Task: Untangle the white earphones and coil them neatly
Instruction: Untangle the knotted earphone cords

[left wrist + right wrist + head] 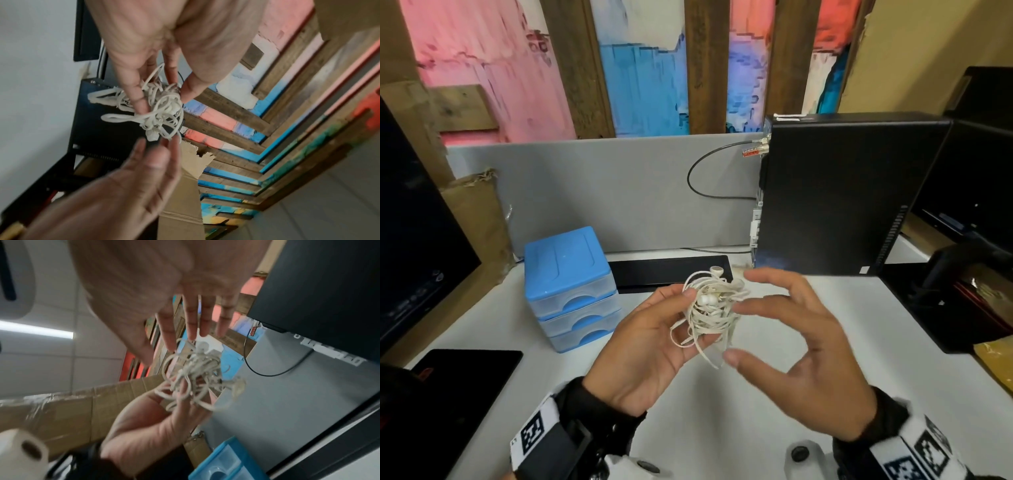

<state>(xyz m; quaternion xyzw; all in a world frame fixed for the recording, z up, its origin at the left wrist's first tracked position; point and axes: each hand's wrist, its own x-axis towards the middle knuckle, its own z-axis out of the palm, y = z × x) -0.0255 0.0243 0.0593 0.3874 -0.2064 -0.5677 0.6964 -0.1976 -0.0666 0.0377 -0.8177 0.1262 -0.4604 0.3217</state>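
An office desk: grey partition panel [599, 192]; black desktop computer [835, 195]; monitor [414, 233]; blue drawer unit [570, 287].

Black long sleeves [599, 404] cover both forearms; each wrist wears a white band printed with black square markers [534, 433], over grey camera housings [804, 455].

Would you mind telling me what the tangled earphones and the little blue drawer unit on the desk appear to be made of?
The earphones, held in the left hand, look like soft, matte, off-white rubbery plastic: the cable bends into loose, limp loops, and the buds look smooth and harder. The drawer unit looks like moulded plastic: an opaque, faintly glossy blue top and frame, with cloudy, translucent drawer fronts.
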